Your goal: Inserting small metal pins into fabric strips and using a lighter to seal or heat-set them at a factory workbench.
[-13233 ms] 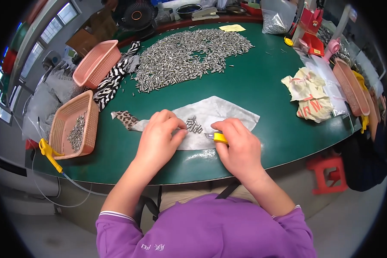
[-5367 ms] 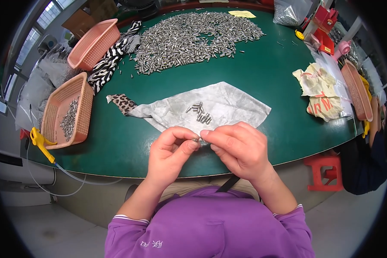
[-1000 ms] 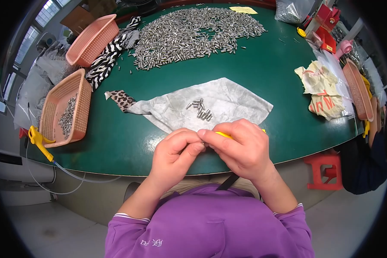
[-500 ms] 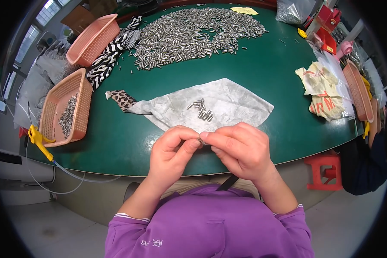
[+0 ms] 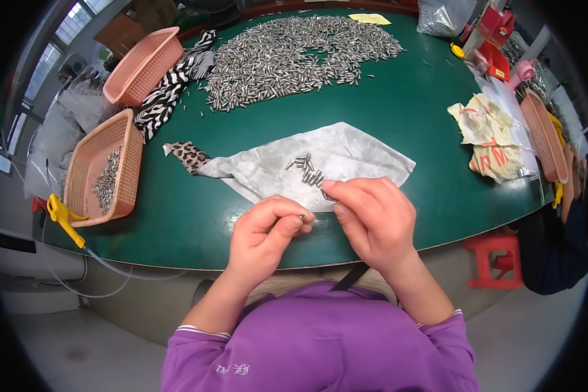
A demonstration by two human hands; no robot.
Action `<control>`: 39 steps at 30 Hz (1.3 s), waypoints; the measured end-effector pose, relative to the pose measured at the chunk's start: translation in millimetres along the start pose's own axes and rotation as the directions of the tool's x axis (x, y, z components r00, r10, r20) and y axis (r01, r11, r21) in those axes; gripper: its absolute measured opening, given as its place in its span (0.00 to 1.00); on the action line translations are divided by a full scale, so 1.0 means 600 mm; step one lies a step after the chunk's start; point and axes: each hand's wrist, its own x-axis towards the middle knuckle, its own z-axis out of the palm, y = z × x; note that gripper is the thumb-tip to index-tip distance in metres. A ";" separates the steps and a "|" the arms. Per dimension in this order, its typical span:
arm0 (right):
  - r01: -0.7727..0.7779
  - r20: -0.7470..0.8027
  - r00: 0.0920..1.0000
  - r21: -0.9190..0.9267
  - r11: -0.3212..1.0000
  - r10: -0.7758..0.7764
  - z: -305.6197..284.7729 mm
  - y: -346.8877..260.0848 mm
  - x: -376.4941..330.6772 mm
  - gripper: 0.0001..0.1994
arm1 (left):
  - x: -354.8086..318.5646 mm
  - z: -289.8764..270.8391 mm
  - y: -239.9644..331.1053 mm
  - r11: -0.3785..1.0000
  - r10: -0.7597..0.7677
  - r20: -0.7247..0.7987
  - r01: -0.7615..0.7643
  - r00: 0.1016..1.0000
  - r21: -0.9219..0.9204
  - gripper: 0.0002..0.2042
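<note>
My left hand (image 5: 262,236) pinches a small metal pin (image 5: 302,217) between thumb and fingertips, just above the near edge of the green table (image 5: 405,124). My right hand (image 5: 370,219) is close beside it with its fingers curled, thumb and forefinger closed on a metal pin (image 5: 326,194). Both hands hover over the near edge of a grey-white cloth (image 5: 346,153). A small cluster of metal pins (image 5: 305,168) lies on the cloth just beyond my fingers.
A large heap of metal pins (image 5: 294,55) covers the far side of the table. A pink basket (image 5: 104,171) at the left holds several pins; a second pink basket (image 5: 144,64) stands behind it. A zebra-striped cloth (image 5: 170,91), crumpled rags (image 5: 487,134) and a yellow air gun (image 5: 62,215) are nearby.
My hands have drawn slightly apart. The yellow object seen by my right fingers a second ago is out of sight.
</note>
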 end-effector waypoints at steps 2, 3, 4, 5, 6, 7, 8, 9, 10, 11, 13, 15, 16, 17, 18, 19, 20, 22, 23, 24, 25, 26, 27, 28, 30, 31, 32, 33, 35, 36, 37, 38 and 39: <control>-0.022 -0.006 1.000 0.003 1.000 0.022 0.000 0.001 0.001 0.18 | 0.001 -0.001 -0.001 1.000 0.001 -0.012 -0.001 1.000 -0.010 0.06; -0.045 -0.005 0.999 0.006 0.999 0.045 0.000 0.001 0.002 0.18 | 0.000 -0.001 -0.002 1.000 0.004 -0.020 -0.004 1.000 -0.029 0.06; -0.042 -0.009 0.999 0.011 0.999 0.042 -0.001 -0.003 0.004 0.18 | -0.001 -0.002 -0.002 0.999 0.007 -0.028 -0.009 1.000 -0.048 0.06; -0.095 0.024 0.995 0.013 0.995 0.094 -0.005 -0.009 0.006 0.16 | -0.002 -0.002 -0.001 0.999 0.011 -0.031 -0.012 0.999 -0.041 0.06; -0.144 0.058 0.988 0.016 0.989 0.143 -0.007 -0.014 0.008 0.14 | -0.003 -0.003 0.001 0.998 0.015 -0.038 -0.017 0.999 -0.052 0.06; -0.134 0.055 0.990 0.026 0.991 0.132 -0.006 -0.013 0.005 0.14 | -0.005 -0.004 0.003 0.998 0.019 -0.047 -0.022 0.999 -0.062 0.06; -0.128 0.086 0.988 -0.006 0.992 0.128 -0.005 -0.009 -0.001 0.12 | -0.006 -0.004 0.002 0.998 0.027 -0.057 -0.030 0.998 -0.051 0.06; -0.117 0.116 0.986 -0.036 0.993 0.120 -0.003 -0.008 -0.004 0.10 | -0.006 -0.005 0.000 0.997 0.032 -0.068 -0.037 0.997 -0.072 0.05; -0.138 0.114 0.983 -0.046 0.989 0.142 -0.001 -0.012 -0.002 0.09 | -0.007 -0.009 0.002 0.995 0.038 -0.081 -0.045 0.996 -0.091 0.05; -0.123 0.112 0.986 -0.026 0.992 0.125 -0.002 -0.015 -0.001 0.09 | -0.009 -0.015 0.009 0.995 0.021 -0.129 -0.034 0.991 -0.096 0.04; -0.175 0.154 0.972 -0.029 0.984 0.178 -0.009 -0.018 -0.002 0.08 | -0.004 -0.050 0.024 0.991 0.136 -0.229 -0.132 0.964 0.034 0.03; -0.165 0.159 0.973 -0.040 0.986 0.169 -0.009 -0.014 -0.007 0.07 | 0.008 -0.102 0.044 0.952 0.263 -0.421 -0.164 0.868 0.257 0.03; -0.150 0.151 0.977 -0.022 0.988 0.151 -0.007 -0.013 -0.007 0.07 | 0.010 -0.139 0.067 0.912 0.319 -0.476 -0.129 0.820 0.390 0.03; -0.139 0.143 0.980 -0.017 0.990 0.140 -0.005 -0.011 -0.008 0.07 | 0.012 -0.190 0.073 0.843 0.415 -0.494 -0.119 0.764 0.525 0.04; -0.136 0.141 0.981 -0.004 0.991 0.135 -0.003 -0.013 -0.006 0.07 | 0.008 -0.239 0.090 0.700 0.524 -0.530 0.017 0.666 0.714 0.06; -0.134 0.132 0.983 0.008 0.991 0.131 -0.003 -0.017 -0.002 0.06 | -0.002 -0.294 0.110 0.568 0.560 -0.541 0.185 0.628 0.802 0.08; -0.136 0.122 0.984 0.014 0.991 0.133 -0.004 -0.019 0.000 0.06 | -0.012 -0.347 0.120 0.413 0.619 -0.481 0.264 0.621 0.872 0.09; -0.122 0.127 0.985 0.002 0.993 0.121 -0.007 -0.018 0.001 0.07 | -0.034 -0.412 0.133 0.202 0.643 -0.418 0.385 0.641 0.901 0.11; -0.100 0.134 0.986 -0.011 0.995 0.100 -0.006 -0.017 0.002 0.08 | -0.040 -0.427 0.130 0.112 0.668 -0.380 0.418 0.640 0.901 0.12; -0.116 0.129 0.985 -0.025 0.993 0.118 -0.002 -0.012 -0.001 0.08 | -0.033 -0.410 0.125 0.154 0.645 -0.399 0.401 0.652 0.903 0.11; -0.092 0.143 0.985 -0.028 0.995 0.095 0.001 -0.009 -0.003 0.09 | -0.031 -0.389 0.123 0.198 0.624 -0.420 0.387 0.659 0.901 0.11; -0.067 0.159 0.985 -0.030 0.997 0.071 0.003 -0.009 -0.005 0.10 | -0.029 -0.386 0.111 0.288 0.560 -0.429 0.318 0.709 0.903 0.09; -0.073 0.161 0.984 -0.045 0.996 0.079 0.004 -0.007 -0.007 0.10 | -0.016 -0.360 0.101 0.307 0.544 -0.348 0.205 0.763 0.929 0.08; -0.085 0.190 0.977 -0.045 0.995 0.092 0.003 -0.006 -0.008 0.11 | -0.003 -0.318 0.097 0.324 0.533 -0.262 0.093 0.804 0.942 0.08; -0.093 0.231 0.968 -0.052 0.994 0.102 -0.002 -0.005 -0.009 0.13 | 0.025 -0.241 0.093 0.498 0.374 -0.238 0.023 0.896 0.867 0.11; -0.087 0.234 0.967 -0.063 0.994 0.100 -0.004 -0.006 -0.008 0.13 | 0.038 -0.204 0.087 0.585 0.279 -0.224 0.020 0.934 0.811 0.11; -0.135 0.233 0.962 -0.051 0.990 0.143 -0.005 -0.008 -0.007 0.12 | 0.058 -0.182 0.080 0.434 0.295 -0.014 -0.121 0.955 0.893 0.08; -0.181 0.232 0.955 -0.033 0.983 0.184 -0.003 -0.010 -0.006 0.12 | 0.070 -0.151 0.072 0.518 0.198 -0.030 -0.078 0.980 0.852 0.07; -0.173 0.246 0.952 -0.068 0.983 0.184 -0.005 -0.013 -0.002 0.14 | 0.092 -0.104 0.064 0.558 0.031 0.064 -0.071 0.997 0.827 0.07; -0.185 0.235 0.952 -0.065 0.981 0.195 -0.005 -0.015 -0.001 0.14 | 0.100 -0.090 0.051 0.524 0.032 0.106 -0.107 0.994 0.845 0.08; -0.197 0.223 0.953 -0.061 0.979 0.206 -0.006 -0.016 -0.001 0.15 | 0.109 -0.079 0.043 0.502 -0.005 0.104 -0.088 0.995 0.860 0.09; -0.196 0.228 0.952 -0.064 0.979 0.206 -0.008 -0.016 -0.001 0.16 | 0.116 -0.071 0.038 0.479 -0.041 0.102 -0.070 0.994 0.875 0.09; -0.197 0.228 0.952 -0.061 0.978 0.206 -0.008 -0.015 -0.002 0.16 | 0.124 -0.064 0.034 0.508 -0.068 0.073 -0.028 0.995 0.861 0.09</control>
